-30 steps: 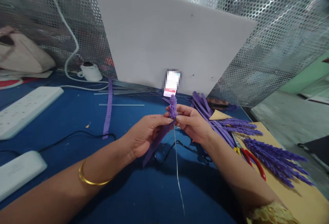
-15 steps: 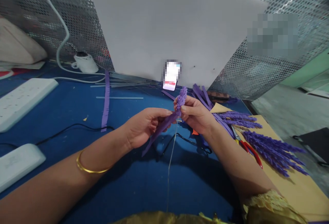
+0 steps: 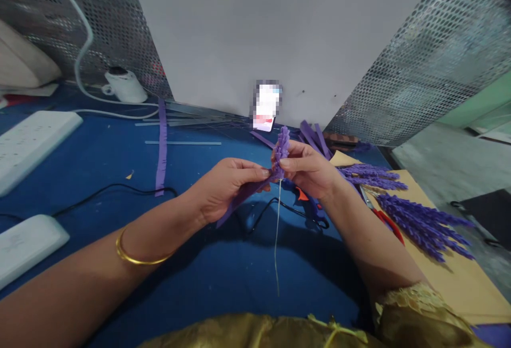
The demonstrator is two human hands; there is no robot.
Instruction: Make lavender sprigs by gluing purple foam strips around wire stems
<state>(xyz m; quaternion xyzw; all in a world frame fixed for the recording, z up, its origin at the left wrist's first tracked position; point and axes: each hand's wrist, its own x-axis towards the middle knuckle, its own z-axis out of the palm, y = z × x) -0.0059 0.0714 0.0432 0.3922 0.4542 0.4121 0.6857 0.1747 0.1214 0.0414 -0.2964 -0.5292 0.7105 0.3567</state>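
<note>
The purple flower spike (image 3: 281, 145) stands nearly upright above the blue tabletop's middle, its fringed foam wound tightly around the top of a thin wire (image 3: 277, 236). The wire hangs straight down from it, free at its lower end. A loose purple strip (image 3: 236, 202) trails from the spike's base, slanting down to the left.

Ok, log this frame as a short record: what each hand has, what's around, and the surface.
left hand: pinches the loose purple strip
right hand: grips the purple flower spike on a thin wire
surface: blue table
right side: finished purple stems on brown paper, red-handled pliers
left side: white power strips
</note>
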